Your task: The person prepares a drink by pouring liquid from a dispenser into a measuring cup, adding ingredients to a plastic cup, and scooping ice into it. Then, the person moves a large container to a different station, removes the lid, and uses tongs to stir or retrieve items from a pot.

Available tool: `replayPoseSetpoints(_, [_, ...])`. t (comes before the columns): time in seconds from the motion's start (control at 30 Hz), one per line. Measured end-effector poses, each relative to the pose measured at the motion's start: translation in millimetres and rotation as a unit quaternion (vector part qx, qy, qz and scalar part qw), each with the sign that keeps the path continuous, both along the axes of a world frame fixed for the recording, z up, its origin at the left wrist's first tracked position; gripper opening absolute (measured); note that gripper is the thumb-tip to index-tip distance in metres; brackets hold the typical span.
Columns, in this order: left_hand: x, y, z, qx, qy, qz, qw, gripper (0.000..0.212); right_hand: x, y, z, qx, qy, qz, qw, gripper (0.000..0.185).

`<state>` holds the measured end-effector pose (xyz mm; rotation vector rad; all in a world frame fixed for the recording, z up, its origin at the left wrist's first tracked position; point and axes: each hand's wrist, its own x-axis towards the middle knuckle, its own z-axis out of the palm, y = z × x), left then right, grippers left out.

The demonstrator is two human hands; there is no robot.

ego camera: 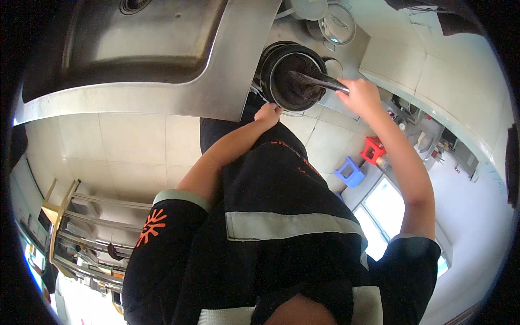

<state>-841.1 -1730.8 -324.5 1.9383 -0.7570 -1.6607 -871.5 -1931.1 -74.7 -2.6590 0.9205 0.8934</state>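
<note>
A round pot (271, 79) with a light metal rim stands beside the end of the steel counter, inside or on a wider dark vessel (266, 65). A thick dark brown mass (294, 90) lies in it; what it is cannot be told. My right hand (360, 95) grips the handle of a metal spoon or spatula (317, 79), its far end down in the mass. At the pot's near edge, my left hand (268, 114) pinches the rim or a small handle there; its fingers partly hide which.
A steel sink basin (154, 44) is set in the counter (239, 36) at left. Beyond the pot stand a lidded steel pot (337, 24) and a pale container (311, 8). Red (373, 150) and blue (349, 172) plastic stools rest at right. A rack (109, 217) stands lower left.
</note>
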Motion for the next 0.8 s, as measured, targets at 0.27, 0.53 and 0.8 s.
replayPoseSetpoints(0.27, [9.0, -6.9, 7.1, 0.027, 0.037, -0.007, 0.999, 0.033, 27.1, -3.2, -38.7, -0.025, 0.072, 0.157, 0.985, 0.01])
replayPoseSetpoints(0.53, [9.9, -13.0, 8.3, 0.04, 0.014, -0.038, 0.998, 0.032, 34.0, -8.1, -63.5, 0.003, 0.058, 0.165, 0.985, 0.007])
replayPoseSetpoints(0.8, [7.1, -15.6, 11.3, 0.054, 0.009, -0.047, 0.997, 0.031, 14.4, 10.7, -75.5, -0.052, 0.014, 0.153, 0.987, 0.006])
